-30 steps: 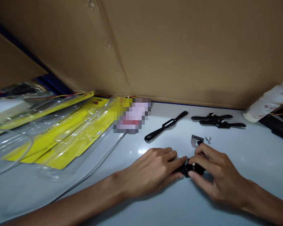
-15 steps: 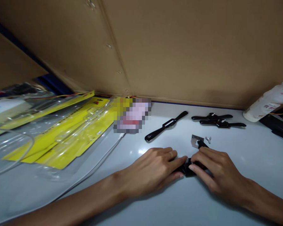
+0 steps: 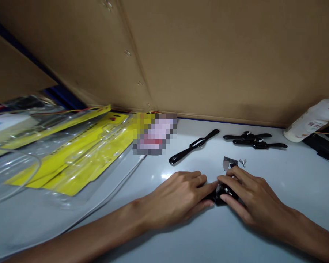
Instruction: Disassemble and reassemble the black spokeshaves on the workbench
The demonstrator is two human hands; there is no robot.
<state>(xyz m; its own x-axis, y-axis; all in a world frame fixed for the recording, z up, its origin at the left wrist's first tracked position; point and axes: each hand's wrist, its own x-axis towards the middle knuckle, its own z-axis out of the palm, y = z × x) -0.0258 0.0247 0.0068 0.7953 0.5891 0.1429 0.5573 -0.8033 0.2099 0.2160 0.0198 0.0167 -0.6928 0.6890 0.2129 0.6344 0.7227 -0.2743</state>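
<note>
My left hand [image 3: 181,193] is closed round one handle of a black spokeshave [image 3: 221,199] lying low over the table. My right hand [image 3: 249,193] bends over the other side, its thumb and fingertips on the middle of the tool near a shiny screw. That far handle is mostly hidden beneath my fingers. Just behind my right hand are a flat metal blade [image 3: 229,163], a small black part [image 3: 233,166] partly covered by my fingers, and a wing screw [image 3: 243,163]. Farther back lies a bare spokeshave body [image 3: 182,155] with an open frame.
Two spokeshaves with wing screws [image 3: 259,144] rest at the back right, near a white bottle [image 3: 304,126] and a black object [image 3: 322,149]. Yellow cards in clear packaging [image 3: 79,160] cover the left. A blurred-out phone-like item [image 3: 156,137] has a white cable [image 3: 126,173]. Cardboard [image 3: 208,62] walls the back.
The fingers of my right hand have lifted and spread a little, uncovering more of the spokeshave's middle and its screw. My left hand keeps its grip in the same place.
</note>
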